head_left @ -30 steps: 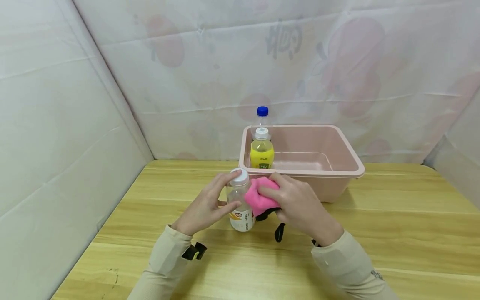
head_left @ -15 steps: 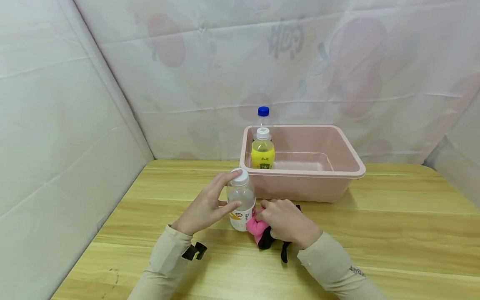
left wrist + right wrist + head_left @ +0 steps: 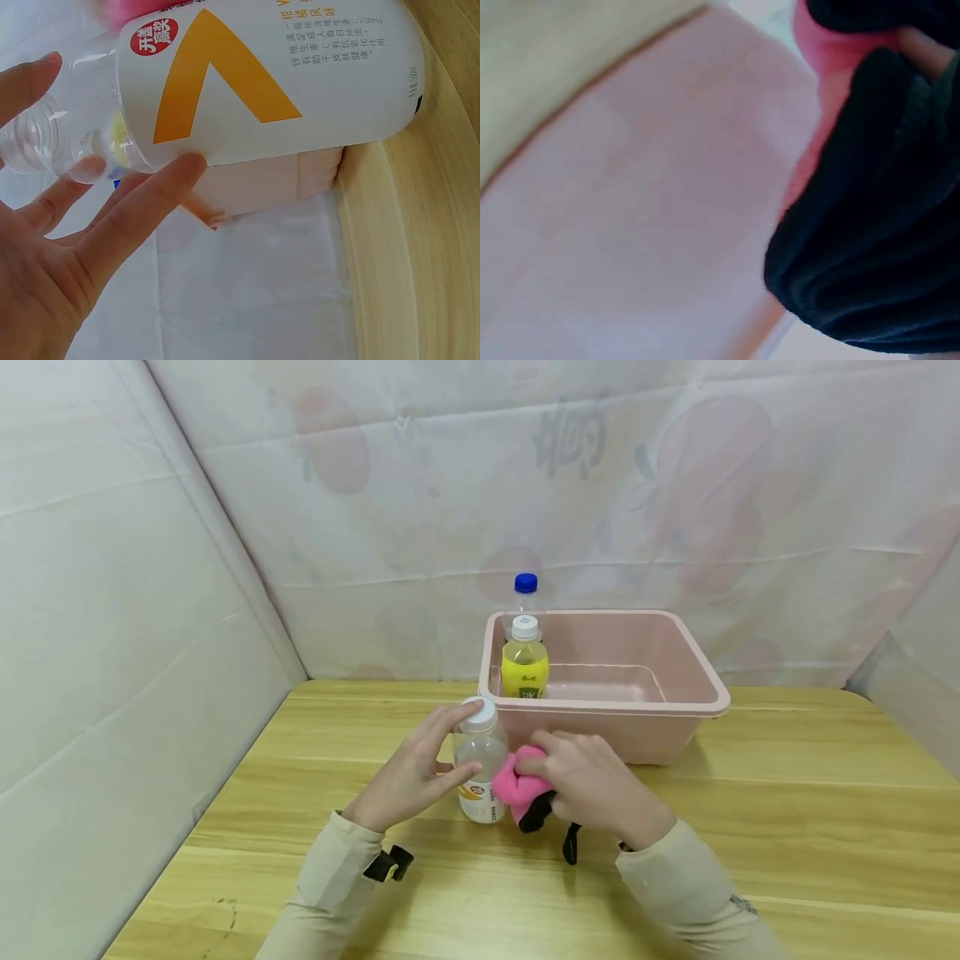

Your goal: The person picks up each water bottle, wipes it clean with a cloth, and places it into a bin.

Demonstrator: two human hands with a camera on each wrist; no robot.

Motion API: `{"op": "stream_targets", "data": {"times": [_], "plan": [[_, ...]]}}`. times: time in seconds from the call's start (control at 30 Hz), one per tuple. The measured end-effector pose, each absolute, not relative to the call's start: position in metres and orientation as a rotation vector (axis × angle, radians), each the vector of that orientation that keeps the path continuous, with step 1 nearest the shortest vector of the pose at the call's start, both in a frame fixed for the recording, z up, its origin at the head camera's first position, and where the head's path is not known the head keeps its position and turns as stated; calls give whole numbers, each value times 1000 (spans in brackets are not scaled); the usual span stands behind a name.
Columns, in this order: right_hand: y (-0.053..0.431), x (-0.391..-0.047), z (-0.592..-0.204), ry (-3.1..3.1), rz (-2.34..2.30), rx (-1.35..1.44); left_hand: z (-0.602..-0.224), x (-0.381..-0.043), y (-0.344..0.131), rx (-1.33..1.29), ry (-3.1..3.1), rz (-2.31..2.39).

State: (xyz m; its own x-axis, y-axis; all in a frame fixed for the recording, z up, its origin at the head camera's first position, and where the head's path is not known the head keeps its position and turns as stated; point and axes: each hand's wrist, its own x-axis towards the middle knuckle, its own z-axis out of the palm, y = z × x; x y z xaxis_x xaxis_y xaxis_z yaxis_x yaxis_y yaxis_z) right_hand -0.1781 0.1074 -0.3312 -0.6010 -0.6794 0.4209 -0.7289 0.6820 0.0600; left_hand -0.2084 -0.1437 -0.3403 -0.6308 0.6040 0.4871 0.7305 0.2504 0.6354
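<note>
An upright clear bottle (image 3: 483,752) with a white cap and a white label stands on the table in front of the tub. My left hand (image 3: 423,768) holds it steady, one finger on the cap and the thumb against its side. The left wrist view shows an orange mark on the label (image 3: 225,90), with fingers around the bottle's upper part. My right hand (image 3: 592,781) grips a bunched pink and black cloth (image 3: 517,785) against the bottle's right side. A black loop hangs from the cloth. Dark folds of the cloth (image 3: 870,217) fill the right wrist view's right side.
Just behind the hands is a pink plastic tub (image 3: 600,727). Inside it, at the left end, stand a yellow-labelled bottle (image 3: 525,672) and a blue-capped bottle (image 3: 526,583). Pale fabric walls (image 3: 420,527) border the wooden table (image 3: 810,810) at the back and sides.
The right hand with the cloth goes down along the bottle's right side, then partly back up. The left hand and the bottle stay in place.
</note>
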Motion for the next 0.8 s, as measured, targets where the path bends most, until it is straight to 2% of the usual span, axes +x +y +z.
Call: {"op": "stream_targets", "data": {"times": [0.3, 0.8], "plan": [[108, -181, -322, -2035, 430, 922, -341, -209, -142, -1308, -2352, -1334], [106, -180, -320, -2063, 432, 951, -341, -208, -145, -1289, -2372, -1364]]}}
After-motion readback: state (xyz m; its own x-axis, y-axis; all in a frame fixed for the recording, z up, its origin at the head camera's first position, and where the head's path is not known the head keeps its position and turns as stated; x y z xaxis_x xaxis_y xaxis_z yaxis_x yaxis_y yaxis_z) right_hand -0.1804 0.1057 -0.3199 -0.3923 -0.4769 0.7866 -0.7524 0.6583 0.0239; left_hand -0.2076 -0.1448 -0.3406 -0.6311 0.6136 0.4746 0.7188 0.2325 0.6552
